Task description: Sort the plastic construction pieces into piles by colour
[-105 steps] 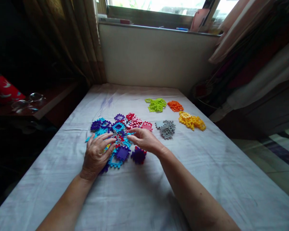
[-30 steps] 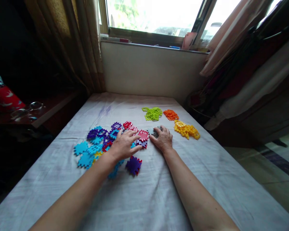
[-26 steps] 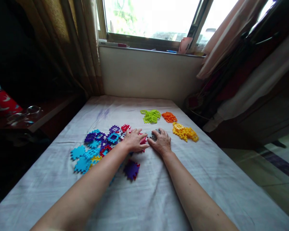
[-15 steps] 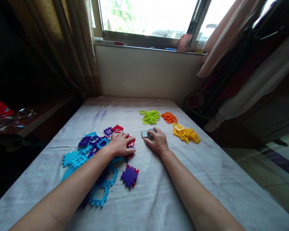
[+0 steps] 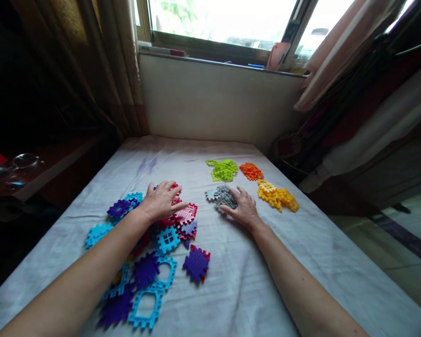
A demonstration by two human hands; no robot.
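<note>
Exposing more of the gray pieces [image 5: 223, 195], the right hand [image 5: 243, 208] has shifted rightward, its fingers spread apart.

A pale, wrinkled sheet covers the surface [image 5: 238, 290]. Notched plastic pieces lie on it in groups: a lime-green heap [image 5: 224, 170] beside an orange heap [image 5: 251, 171], a yellow heap [image 5: 279, 197] nearer the right edge, a gray heap [image 5: 221, 194] near the middle, and a broad mixed spread [image 5: 146, 270] of light blue, purple and red pieces on the left.
</note>
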